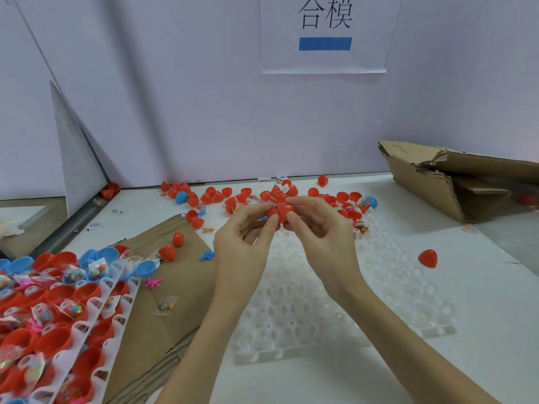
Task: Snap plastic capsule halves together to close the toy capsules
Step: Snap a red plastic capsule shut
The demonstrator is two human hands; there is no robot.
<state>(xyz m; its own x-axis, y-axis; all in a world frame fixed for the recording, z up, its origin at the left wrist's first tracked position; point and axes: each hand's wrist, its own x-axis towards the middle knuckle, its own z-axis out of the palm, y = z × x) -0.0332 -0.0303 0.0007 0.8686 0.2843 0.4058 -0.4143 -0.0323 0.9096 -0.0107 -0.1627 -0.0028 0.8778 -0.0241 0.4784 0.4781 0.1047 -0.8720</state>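
Note:
Both my hands hold one red capsule (pixel 283 212) above the white table, in the middle of the view. My left hand (pixel 245 234) pinches its left half between thumb and fingers. My right hand (pixel 318 228) pinches its right half, with the thumb on the front. The two halves meet at a seam, and a bit of blue shows at the top of the joint. Fingers hide the back of the capsule. Loose red halves (pixel 242 196) lie scattered behind my hands near the wall.
A white perforated tray (pixel 320 310) lies under my forearms. Trays (pixel 96 322) with red and blue halves and small toy bags fill the lower left, on brown cardboard (pixel 180 287). A torn carton (pixel 455 179) sits at back right. One red half (pixel 428 258) lies alone at right.

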